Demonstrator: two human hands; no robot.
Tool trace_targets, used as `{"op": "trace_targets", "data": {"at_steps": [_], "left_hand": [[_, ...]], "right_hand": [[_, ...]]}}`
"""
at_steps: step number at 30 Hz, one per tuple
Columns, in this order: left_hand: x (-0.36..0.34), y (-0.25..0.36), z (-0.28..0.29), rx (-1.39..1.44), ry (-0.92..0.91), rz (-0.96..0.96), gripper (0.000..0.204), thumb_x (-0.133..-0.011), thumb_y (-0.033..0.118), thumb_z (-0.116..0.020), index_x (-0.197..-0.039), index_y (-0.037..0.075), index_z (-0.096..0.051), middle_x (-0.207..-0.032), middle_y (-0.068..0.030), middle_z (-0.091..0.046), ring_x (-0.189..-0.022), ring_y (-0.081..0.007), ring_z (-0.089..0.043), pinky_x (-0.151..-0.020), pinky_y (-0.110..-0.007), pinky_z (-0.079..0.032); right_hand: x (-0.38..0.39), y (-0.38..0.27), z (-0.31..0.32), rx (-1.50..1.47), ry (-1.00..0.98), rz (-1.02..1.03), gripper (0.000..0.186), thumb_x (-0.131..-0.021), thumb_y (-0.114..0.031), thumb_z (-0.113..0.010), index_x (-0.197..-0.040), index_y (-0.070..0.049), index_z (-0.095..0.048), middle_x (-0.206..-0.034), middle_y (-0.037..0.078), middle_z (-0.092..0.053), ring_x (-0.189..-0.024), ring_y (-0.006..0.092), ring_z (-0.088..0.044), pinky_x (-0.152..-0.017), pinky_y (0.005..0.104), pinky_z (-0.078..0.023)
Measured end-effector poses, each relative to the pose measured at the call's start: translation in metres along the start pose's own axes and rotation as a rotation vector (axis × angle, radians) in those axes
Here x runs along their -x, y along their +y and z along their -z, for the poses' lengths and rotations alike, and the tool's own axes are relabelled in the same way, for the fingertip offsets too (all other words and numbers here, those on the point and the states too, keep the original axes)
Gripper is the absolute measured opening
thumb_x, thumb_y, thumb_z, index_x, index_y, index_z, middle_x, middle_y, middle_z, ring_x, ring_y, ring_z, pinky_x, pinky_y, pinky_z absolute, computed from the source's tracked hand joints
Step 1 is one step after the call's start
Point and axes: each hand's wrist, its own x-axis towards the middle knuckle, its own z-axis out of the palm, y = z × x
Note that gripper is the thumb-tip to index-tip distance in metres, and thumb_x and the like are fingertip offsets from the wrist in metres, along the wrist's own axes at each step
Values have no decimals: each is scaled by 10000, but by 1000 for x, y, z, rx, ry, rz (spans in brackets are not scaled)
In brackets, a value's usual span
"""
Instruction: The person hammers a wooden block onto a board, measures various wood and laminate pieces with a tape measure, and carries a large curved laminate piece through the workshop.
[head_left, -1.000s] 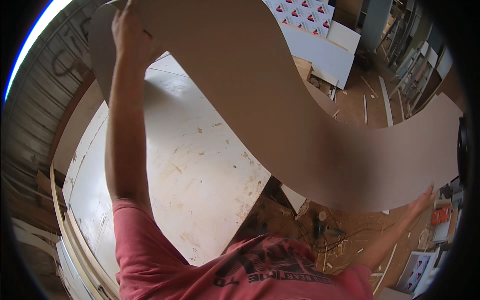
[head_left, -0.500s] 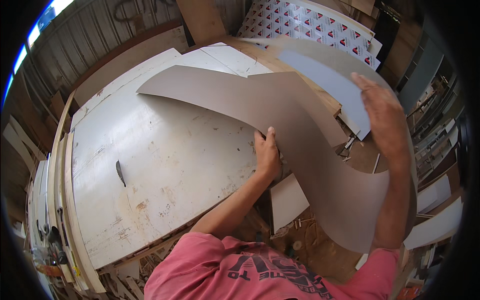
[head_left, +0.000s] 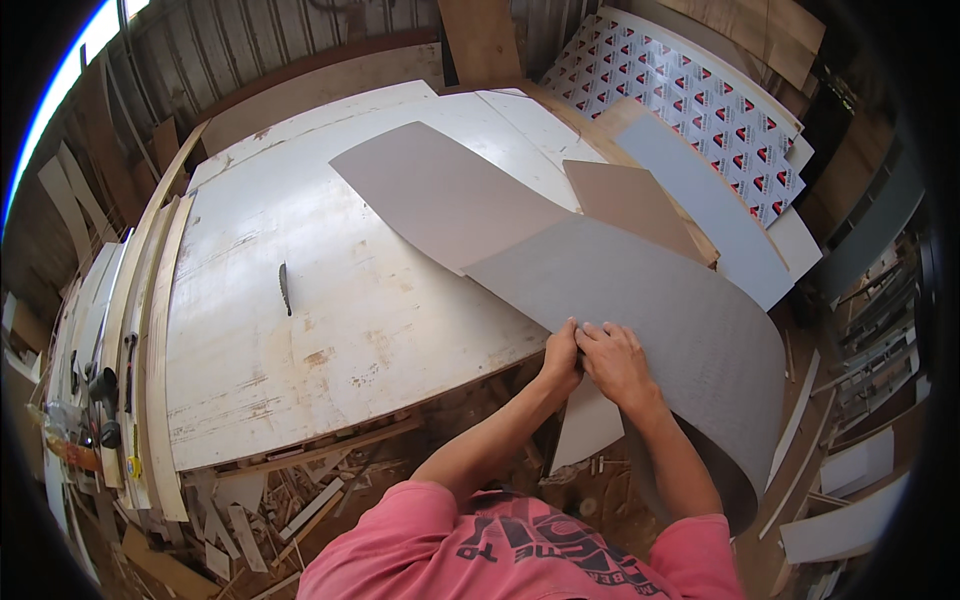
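Note:
A thin, flexible laminate sheet [head_left: 650, 280] is bent back on itself at the right. Its grey face lies over its paler brown part [head_left: 450, 185], which rests on the white saw table [head_left: 300, 370]. The curved fold hangs past the table's right front corner. My left hand [head_left: 563, 357] is closed on the sheet's near edge, thumb up. Right beside it, my right hand [head_left: 615, 362] grips the same edge with curled fingers; the two hands nearly touch. Their fingertips under the edge are hidden. A toothed saw blade [head_left: 284, 290] stands up from the tabletop, left of the sheet.
Behind the sheet lie a brown panel piece [head_left: 635, 205] and a long pale blue-grey strip [head_left: 700, 195]. A patterned sheet [head_left: 690, 110] leans at the back right. Timber strips [head_left: 160, 350] line the table's left side. Wood offcuts [head_left: 290, 510] litter the floor; racked panels stand at right.
My right hand has come down and left from the raised far end to beside my left hand. The sheet has gone from a spread, twisted curve to folded over, grey face up.

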Motion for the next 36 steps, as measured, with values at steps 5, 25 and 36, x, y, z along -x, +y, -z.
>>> {"op": "trace_targets", "data": {"at_steps": [5, 25, 36], "left_hand": [[29, 19, -11, -88, 72, 19, 417, -972, 330, -399, -1184, -26, -448, -1143, -159, -531, -1008, -277, -561, -848, -453, -469], [171, -1, 18, -675, -96, 242, 487, -888, 274, -562, -1181, -99, -452, -1101, -194, -560, -973, -265, -585, -834, -396, -499], [92, 179, 136, -111, -146, -151, 686, -944, 527, -361, -1397, 28, -234, -1397, -184, -348, -1240, -343, -429, -998, -548, -365]], "right_hand": [[80, -85, 10, -935, 319, -417, 247, -908, -162, -560, -1128, -50, -560, -1053, 102, -601, -1019, 222, -555, -885, 372, -426], [113, -183, -28, -1867, 1292, -1114, 556, -908, -351, -579, -1276, 29, -408, -1180, 139, -518, -1066, 268, -532, -939, 361, -438], [199, -155, -22, -1518, 1480, -1222, 530, -865, -135, -615, -1313, 8, -370, -1220, 148, -483, -1110, 296, -496, -957, 432, -451]]}}
